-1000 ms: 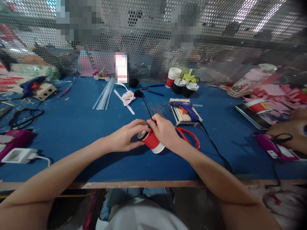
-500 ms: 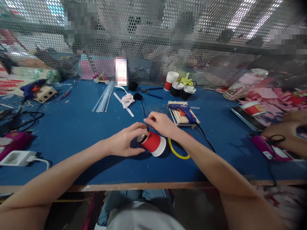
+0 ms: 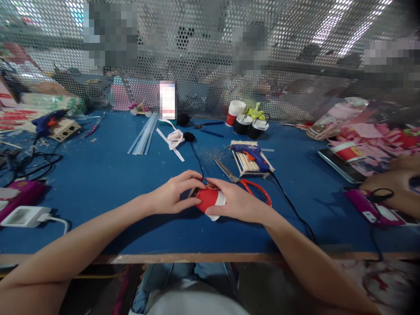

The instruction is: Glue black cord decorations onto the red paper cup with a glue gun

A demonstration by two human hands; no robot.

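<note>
A red paper cup (image 3: 207,200) with a white end lies on its side on the blue table, between my hands. My left hand (image 3: 173,192) grips its dark-banded end, thumb below and fingers above. The right hand (image 3: 241,203) is wrapped round the white end, its fingertips meeting the left ones on top. A thin black cord (image 3: 196,158) runs from a small black yarn ball (image 3: 189,137) down to the fingertips. Scissors (image 3: 257,188) with red handles lie just beyond the right hand.
A blue glue gun (image 3: 251,154) rests on a wooden-stick rack (image 3: 241,165), its cable trailing right. Behind are clear glue sticks (image 3: 144,135), white ribbon (image 3: 175,138), pliers (image 3: 210,127) and small cups (image 3: 242,122). Another person's hand (image 3: 387,188) is at right, near a purple power strip (image 3: 370,208).
My right hand has left the cord by the cup's dark end and closed round the white end. The scissors now show more fully; the yellow ring is out of sight.
</note>
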